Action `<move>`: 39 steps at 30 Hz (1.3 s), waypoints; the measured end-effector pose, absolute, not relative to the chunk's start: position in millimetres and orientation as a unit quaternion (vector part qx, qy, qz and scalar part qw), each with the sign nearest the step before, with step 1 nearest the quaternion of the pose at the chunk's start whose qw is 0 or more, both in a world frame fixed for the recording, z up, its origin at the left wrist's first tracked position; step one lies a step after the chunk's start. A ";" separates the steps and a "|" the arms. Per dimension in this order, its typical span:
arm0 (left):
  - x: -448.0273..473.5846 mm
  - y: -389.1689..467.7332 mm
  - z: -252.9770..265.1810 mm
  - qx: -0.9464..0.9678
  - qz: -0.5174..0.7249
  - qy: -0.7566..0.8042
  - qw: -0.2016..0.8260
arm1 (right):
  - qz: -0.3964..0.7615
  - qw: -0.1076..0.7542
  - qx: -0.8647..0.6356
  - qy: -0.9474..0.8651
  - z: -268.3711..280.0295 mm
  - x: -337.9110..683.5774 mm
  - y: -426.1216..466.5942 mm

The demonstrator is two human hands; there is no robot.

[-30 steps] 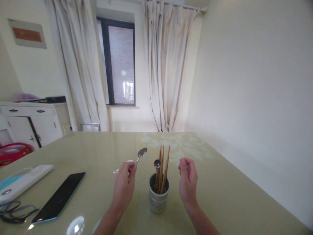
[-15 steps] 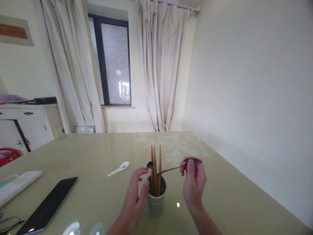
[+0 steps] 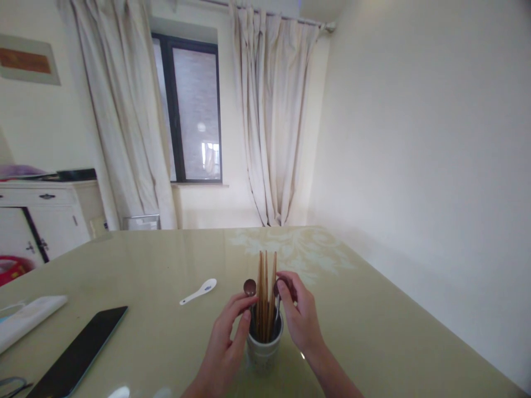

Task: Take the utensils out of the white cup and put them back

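A grey cup [image 3: 264, 354] stands upright on the table, holding several wooden chopsticks [image 3: 265, 315]. On its left side a metal spoon [image 3: 249, 287] leans with its bowl up. My left hand [image 3: 226, 334] is beside it, thumb and fingers apart, fingertips close to that spoon's neck and the chopsticks; whether they touch is unclear. My right hand [image 3: 302, 315] pinches a second metal spoon [image 3: 276, 288] near its bowl, at the right of the chopsticks. This spoon is upright, its handle down in the cup, the lower end hidden.
A white spoon [image 3: 201, 291] with a blue mark lies left of the cup. Nearer the left edge are a dark tablet [image 3: 83, 351], a white flat object [image 3: 31, 320] and part of some glasses [image 3: 14, 382]. A wall [image 3: 435, 166] runs along the table's right side.
My right hand has moved left to the cup, turning its spoon from nearly level to upright with the handle inside. My left hand stays beside the cup.
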State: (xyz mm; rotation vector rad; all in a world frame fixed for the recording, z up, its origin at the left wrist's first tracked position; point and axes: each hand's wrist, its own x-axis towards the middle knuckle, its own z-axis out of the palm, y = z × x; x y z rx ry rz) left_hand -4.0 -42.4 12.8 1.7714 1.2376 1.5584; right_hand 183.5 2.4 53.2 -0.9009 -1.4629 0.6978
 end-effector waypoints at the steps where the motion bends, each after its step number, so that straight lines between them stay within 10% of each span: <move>1: -3.6 -42.9 13.0 0.649 0.568 0.448 0.235 | 0.315 0.600 -0.389 -0.624 51.0 181.8 3.7; 10: -33.9 -24.8 17.0 0.576 0.607 0.505 0.211 | 0.338 0.628 -0.358 -0.603 36.5 178.3 5.0; 15: -83.3 -5.7 4.7 0.580 0.370 0.722 -0.071 | 0.326 0.642 -0.338 -0.605 37.0 176.9 2.8; 20: -102.6 -3.7 -11.6 0.576 0.244 0.777 -0.063 | 0.293 0.667 -0.364 -0.581 39.2 179.0 2.1; 39: -40.5 -50.4 46.2 0.512 0.662 0.547 -0.015 | 0.137 0.687 -0.413 -0.582 50.2 181.7 -2.9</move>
